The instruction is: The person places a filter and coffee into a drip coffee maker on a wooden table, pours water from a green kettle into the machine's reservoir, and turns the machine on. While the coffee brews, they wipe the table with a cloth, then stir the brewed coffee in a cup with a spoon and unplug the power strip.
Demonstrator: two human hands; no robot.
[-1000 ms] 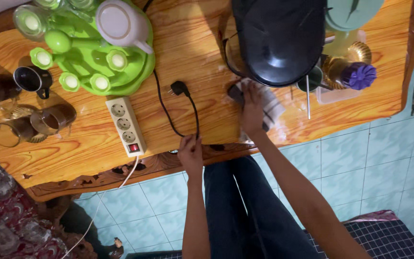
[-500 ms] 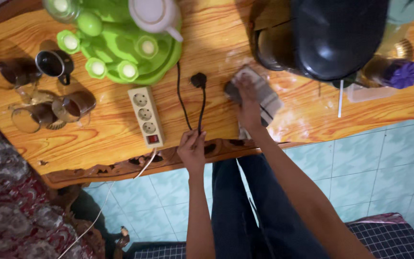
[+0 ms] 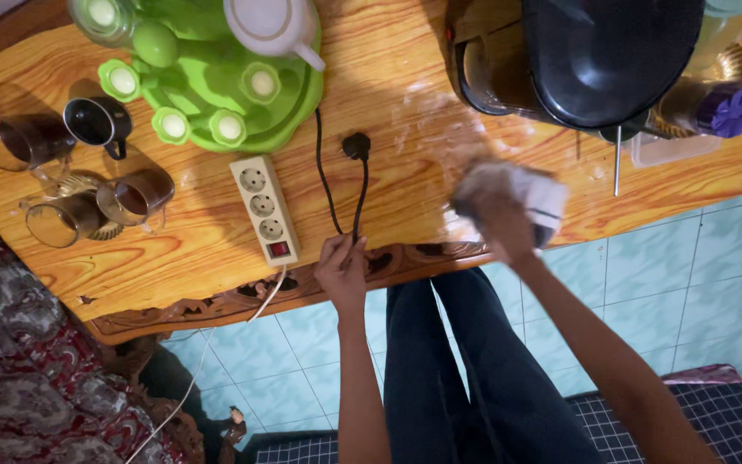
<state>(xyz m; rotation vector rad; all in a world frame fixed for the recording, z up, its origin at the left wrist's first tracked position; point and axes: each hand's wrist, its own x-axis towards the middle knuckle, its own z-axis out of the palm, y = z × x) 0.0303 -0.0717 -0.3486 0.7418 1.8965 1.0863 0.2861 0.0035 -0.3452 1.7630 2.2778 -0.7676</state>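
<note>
Head view shows us the cloth [image 3: 521,196], a pale rag with darker stripes, lying on the wooden table [image 3: 173,249] near its front edge, right of the middle. Our right hand [image 3: 498,219] presses down flat on it, fingers spread over the cloth, which is blurred, as is the hand. Whitish smears [image 3: 427,120] cover the tabletop just behind and to the left of the cloth.

Our left hand [image 3: 343,268] rests at the front edge of the table, fingers pinched narrowly around a black cord [image 3: 326,185]. That cord loops back across the wood, and its black plug [image 3: 356,144] lies loose on the table, unconnected, behind the hand.

Just left of the cord sits a cream power strip [image 3: 264,209] with three sockets and a red switch; its white cable [image 3: 203,361] drops over the front edge toward the tiled floor.

Toward the back edge, a green tray [image 3: 289,116] carries a white teapot [image 3: 270,26] and small green-rimmed cups. At the left end of the table stand several brown glass mugs [image 3: 135,196] and a dark cup [image 3: 96,123]. At the back right stands a large black appliance [image 3: 607,51], just behind the cloth, with a purple-capped bottle [image 3: 727,107] lying beside it near the right end.
</note>
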